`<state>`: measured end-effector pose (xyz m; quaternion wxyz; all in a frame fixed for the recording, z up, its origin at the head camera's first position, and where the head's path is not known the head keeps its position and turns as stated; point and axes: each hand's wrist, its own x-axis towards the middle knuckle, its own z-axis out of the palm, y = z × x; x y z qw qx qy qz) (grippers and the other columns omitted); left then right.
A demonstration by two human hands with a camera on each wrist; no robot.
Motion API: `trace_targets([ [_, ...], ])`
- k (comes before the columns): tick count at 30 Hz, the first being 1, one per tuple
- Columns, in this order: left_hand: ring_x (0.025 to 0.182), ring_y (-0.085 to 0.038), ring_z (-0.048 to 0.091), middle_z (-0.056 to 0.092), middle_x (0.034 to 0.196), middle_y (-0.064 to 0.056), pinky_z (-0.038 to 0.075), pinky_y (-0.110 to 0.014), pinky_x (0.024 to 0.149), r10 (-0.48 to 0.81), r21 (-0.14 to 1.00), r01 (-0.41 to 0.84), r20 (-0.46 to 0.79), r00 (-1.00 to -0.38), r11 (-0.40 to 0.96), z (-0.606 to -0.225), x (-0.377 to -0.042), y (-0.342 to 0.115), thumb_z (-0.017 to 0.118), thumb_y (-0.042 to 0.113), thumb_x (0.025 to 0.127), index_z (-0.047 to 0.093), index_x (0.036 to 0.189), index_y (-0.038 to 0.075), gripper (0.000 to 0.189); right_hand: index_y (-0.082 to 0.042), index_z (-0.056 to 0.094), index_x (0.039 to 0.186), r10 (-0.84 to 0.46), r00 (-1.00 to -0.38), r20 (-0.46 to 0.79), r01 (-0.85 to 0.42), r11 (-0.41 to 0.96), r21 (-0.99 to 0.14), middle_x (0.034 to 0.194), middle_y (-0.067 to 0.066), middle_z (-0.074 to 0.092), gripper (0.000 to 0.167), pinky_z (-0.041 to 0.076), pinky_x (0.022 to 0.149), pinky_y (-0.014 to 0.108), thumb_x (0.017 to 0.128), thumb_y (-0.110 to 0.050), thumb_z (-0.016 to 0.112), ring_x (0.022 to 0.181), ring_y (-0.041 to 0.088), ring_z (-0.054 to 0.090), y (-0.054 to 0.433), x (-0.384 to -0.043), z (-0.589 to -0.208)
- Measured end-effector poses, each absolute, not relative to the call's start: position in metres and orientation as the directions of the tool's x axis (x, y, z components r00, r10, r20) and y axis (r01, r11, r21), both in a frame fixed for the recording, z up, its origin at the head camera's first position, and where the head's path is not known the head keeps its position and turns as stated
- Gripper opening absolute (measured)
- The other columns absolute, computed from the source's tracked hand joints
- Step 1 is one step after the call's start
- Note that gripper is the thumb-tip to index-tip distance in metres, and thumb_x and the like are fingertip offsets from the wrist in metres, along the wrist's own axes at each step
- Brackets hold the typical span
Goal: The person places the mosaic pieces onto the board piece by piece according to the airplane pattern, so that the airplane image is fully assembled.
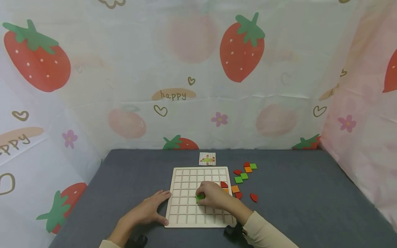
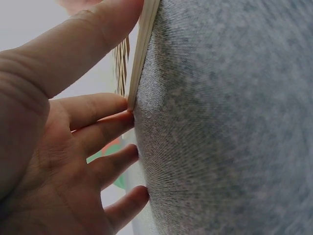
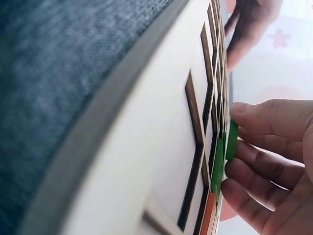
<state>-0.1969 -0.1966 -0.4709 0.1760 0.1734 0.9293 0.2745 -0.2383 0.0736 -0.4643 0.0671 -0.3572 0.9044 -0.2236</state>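
Note:
A pale wooden grid board [image 1: 183, 219] lies flat on the dark table. My right hand [image 1: 215, 196] is over its middle and pinches a green square tile [image 3: 232, 142] between thumb and fingers, close over the cells. Other green tile [image 3: 218, 169] and orange tile [image 3: 209, 213] surfaces show in the grid beside it in the right wrist view. A red quarter-round tile [image 1: 224, 185] sits in the board near its right edge, partly beside my hand. My left hand [image 1: 147, 208] rests at the board's left edge, thumb and fingers spread, fingertips touching the rim.
Right of the board lie loose tiles: several green squares [image 1: 244, 176], orange squares [image 1: 235, 189] and red quarter-rounds [image 1: 254, 197]. A small pattern card [image 1: 207, 159] lies beyond the board's far edge. A strawberry-print curtain [image 1: 198, 69] hangs behind the table.

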Motion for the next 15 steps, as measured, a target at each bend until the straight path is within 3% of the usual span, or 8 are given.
trace_targets([
  [15,0.146,-0.044,0.024,0.038,0.154,-0.018,0.023,-0.069,0.109,0.417,0.572,0.223,-0.233,-0.879,0.789,-0.4702,-0.1976,-0.1957,0.087,0.032,0.065,0.042,0.146,0.001,0.098,-0.008,0.076,0.094,-0.682,-0.729,0.061,-0.636,0.642,-0.429,0.087,0.001,0.065,0.014,0.046,0.067,0.020,0.081,-0.013,0.077,0.074,0.004,0.051,0.0736,-0.2392,-0.4685],
])
